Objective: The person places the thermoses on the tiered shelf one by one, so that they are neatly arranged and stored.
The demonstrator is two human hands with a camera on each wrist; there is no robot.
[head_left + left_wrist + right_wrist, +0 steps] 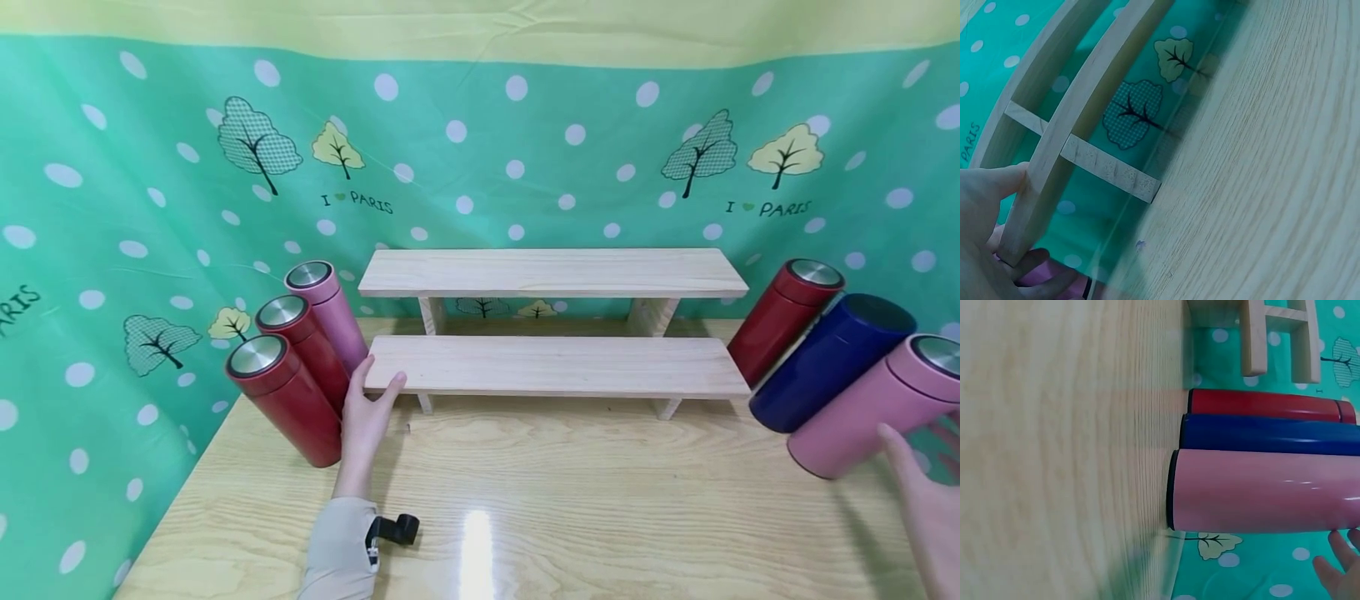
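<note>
A two-tier wooden shelf (555, 365) stands at the back of the table. My left hand (367, 412) grips the left end of its lower board, thumb at the front edge and fingers curled round the end in the left wrist view. Close to that hand stand two red thermoses (288, 404) and a pink thermos (330, 312). At the far right, my right hand (926, 492) has its fingers spread beside another pink thermos (862, 417); in the right wrist view its fingertips (1338, 547) are at the thermos's side. Whether they touch, I cannot tell.
A blue thermos (828, 362) and a red thermos (783, 321) stand in a row behind the right pink one. Green dotted cloth (517, 192) hangs behind and at the left of the wooden table (600, 500).
</note>
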